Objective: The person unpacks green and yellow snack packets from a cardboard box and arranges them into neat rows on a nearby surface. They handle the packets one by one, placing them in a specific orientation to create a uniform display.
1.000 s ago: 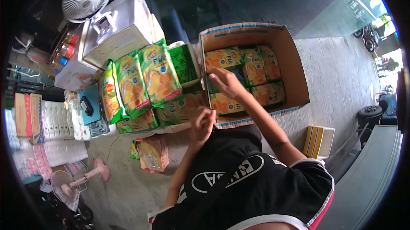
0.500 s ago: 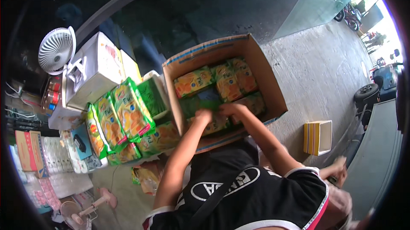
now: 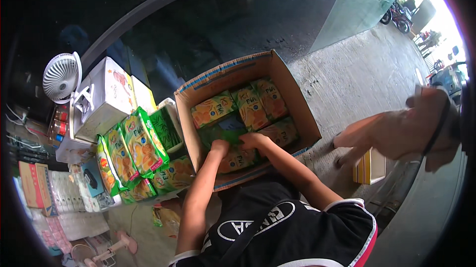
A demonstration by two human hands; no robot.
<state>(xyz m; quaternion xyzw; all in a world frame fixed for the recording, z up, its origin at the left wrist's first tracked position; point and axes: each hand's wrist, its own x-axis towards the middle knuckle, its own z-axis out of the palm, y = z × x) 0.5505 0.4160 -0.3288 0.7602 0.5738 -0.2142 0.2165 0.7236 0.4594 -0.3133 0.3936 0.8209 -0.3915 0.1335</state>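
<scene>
An open cardboard box (image 3: pixel 307 123) stands before me with several green and orange food packets inside. One packet (image 3: pixel 214 110) lies along its far left side, and two more (image 3: pixel 250 108) (image 3: pixel 271 98) stand side by side at the far right. My left hand (image 3: pixel 221 146) and my right hand (image 3: pixel 252 140) reach in close together, fingers curled on a dark green packet (image 3: pixel 218 133) in the middle. Its shape is blurred, and my fingertips are partly hidden. Below my hands lies another packet (image 3: pixel 238 160).
More large green packets (image 3: pixel 144 143) are stacked left of the box, by a white carton (image 3: pixel 106 96) and a white fan (image 3: pixel 62 77). A passing person (image 3: pixel 411 125) walks at the right, by a small yellow-striped box (image 3: pixel 371 167). A pink fan (image 3: pixel 111 252) is at lower left.
The view has shifted, so the box sits a little lower and further left. My hands stay at the same packet. A person has come into view at the right.
</scene>
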